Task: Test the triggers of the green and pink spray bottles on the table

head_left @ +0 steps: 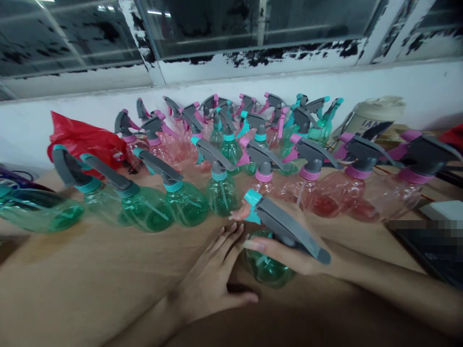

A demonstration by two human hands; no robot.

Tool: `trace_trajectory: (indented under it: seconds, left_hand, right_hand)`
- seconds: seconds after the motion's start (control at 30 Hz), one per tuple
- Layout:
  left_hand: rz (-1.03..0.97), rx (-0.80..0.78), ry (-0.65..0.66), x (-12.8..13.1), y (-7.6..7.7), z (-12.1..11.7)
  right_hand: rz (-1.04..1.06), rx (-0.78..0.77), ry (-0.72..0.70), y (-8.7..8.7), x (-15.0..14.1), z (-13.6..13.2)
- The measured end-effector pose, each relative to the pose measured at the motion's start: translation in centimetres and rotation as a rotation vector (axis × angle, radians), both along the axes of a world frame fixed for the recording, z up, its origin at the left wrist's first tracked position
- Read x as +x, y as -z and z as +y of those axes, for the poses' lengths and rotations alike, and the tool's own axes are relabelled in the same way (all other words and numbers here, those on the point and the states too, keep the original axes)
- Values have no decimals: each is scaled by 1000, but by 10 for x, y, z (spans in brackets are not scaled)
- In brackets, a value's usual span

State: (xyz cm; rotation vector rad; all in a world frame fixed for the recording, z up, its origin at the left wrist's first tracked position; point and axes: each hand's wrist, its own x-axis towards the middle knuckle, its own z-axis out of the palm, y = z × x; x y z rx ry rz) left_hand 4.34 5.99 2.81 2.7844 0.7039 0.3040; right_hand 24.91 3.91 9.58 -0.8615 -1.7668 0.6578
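A green spray bottle [269,265] with a grey and turquoise trigger head stands near the table's front edge. My right hand [289,253] is closed around its neck, just below the spray head; part of the fingers is hidden behind it. To the left of this bottle, my left hand [217,270] is held low over the table with its fingers stretched out and the thumb apart, holding nothing. Whether its fingertips touch the bottle I cannot tell. Beyond both hands, a row of bottles includes an upright green spray bottle [221,193] and a pink spray bottle [264,180].
Several more pink and green spray bottles crowd the back of the wooden table [90,284]. A green bottle [39,212] lies on its side at far left. Behind are a red plastic bag [79,142] and a beige bag [378,115]. A dark flat device [430,246] is at right.
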Motion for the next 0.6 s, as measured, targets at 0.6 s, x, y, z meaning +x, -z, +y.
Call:
trace_trajectory:
  seconds: [0.6]
  left_hand:
    - [-28, -158, -75, -5, -13, -10]
  right_hand:
    - [2, -68, -33, -1, -16, -13]
